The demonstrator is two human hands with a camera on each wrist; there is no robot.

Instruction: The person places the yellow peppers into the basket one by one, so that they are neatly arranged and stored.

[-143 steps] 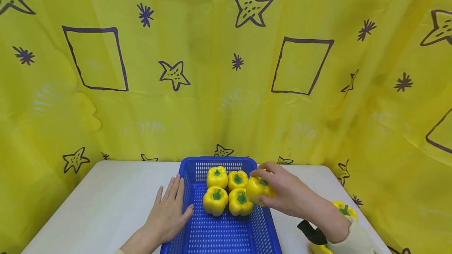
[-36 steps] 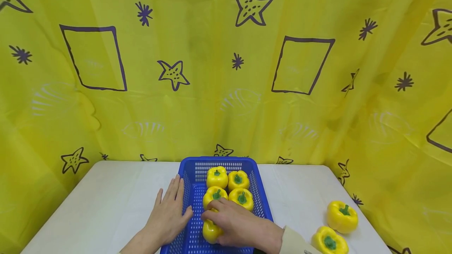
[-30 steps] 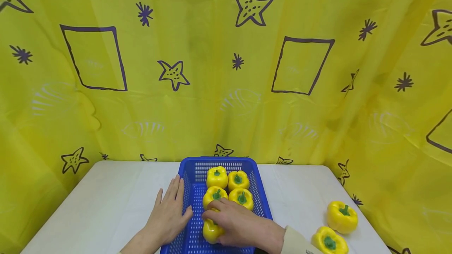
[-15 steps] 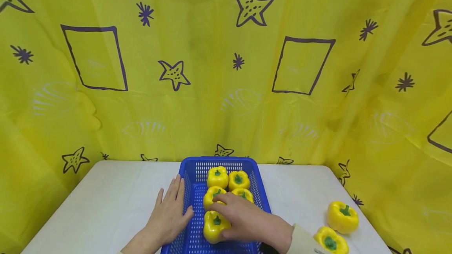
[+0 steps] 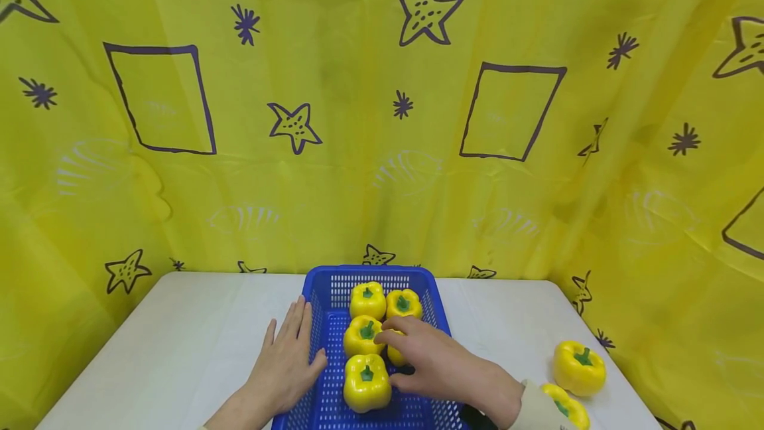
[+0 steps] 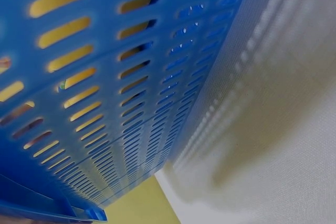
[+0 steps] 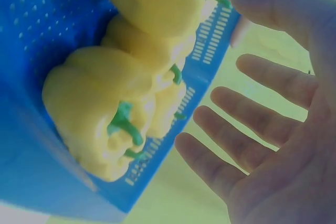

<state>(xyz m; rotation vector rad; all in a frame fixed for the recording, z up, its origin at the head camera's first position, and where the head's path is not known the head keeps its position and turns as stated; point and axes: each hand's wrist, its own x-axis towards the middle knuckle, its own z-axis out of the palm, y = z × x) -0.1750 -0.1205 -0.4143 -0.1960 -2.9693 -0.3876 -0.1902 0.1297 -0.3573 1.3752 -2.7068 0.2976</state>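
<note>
Inside the blue plastic basket (image 5: 443, 314), several yellow bell peppers with green stems stand upright. The frontmost bell pepper (image 5: 367, 387) sits on the basket floor in front of the others. My right hand (image 5: 432, 358) is just right of it, fingers spread and holding nothing, partly hiding another bell pepper (image 5: 395, 354). In the right wrist view, gaps show between the right hand's fingers (image 7: 247, 116) and the peppers. My left hand (image 5: 280, 363) lies with straight fingers against the basket's left rim; the left wrist view shows the slotted basket wall (image 6: 115, 98).
Two more yellow bell peppers are on the white table (image 5: 197, 330), right of the basket: one farther back (image 5: 579, 370), one nearer (image 5: 570, 407) and partly covered by the right sleeve (image 5: 540, 410). A yellow patterned curtain (image 5: 346, 204) hangs behind and at both sides.
My right hand carried a bell pepper into the basket, set it down in front of the others, let go and moved off to the right. The left hand has stayed put.
</note>
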